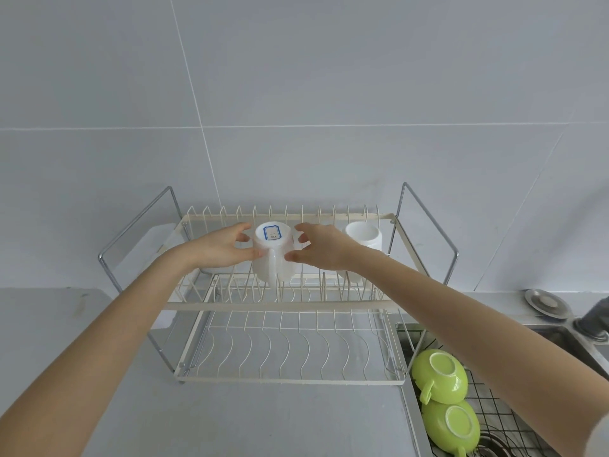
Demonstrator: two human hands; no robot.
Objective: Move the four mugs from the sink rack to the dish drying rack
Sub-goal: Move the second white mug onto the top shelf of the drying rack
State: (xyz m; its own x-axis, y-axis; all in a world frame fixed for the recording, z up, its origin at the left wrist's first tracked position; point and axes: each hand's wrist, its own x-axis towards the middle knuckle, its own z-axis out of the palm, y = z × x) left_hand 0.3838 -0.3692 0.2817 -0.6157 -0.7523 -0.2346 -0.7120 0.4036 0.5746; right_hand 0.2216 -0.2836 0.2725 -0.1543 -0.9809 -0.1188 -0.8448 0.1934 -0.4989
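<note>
Both hands are at the upper tier of the dish drying rack (pixel 276 306), one on either side of a white mug (pixel 272 252). The mug is inverted, base up, with a blue-bordered label on the base and its handle facing the camera. It sits among the upright prongs of the upper tier, left of centre.

The left hand (pixel 219 247) has its fingers (pixel 244 237) curled against the mug's left wall, thumb low near the handle. The right hand (pixel 324 247) mirrors it, its fingers (pixel 302 228) reaching to the mug's right wall and thumb pointing toward the lower right of the body. Both hands grip the mug between them; whether the mug's weight rests fully on the rack cannot be told.

A second white mug (pixel 363 237) stands at the right end of the same tier, well apart from the first. Which way up it sits cannot be confirmed.

The lower tier of the rack holds nothing visible. The rack stands on a grey desk (pixel 66 341).

At lower right, the sink rack (pixel 504 413) carries two green mugs (pixel 440 376), both inverted, one just in front of the other and touching.
</note>
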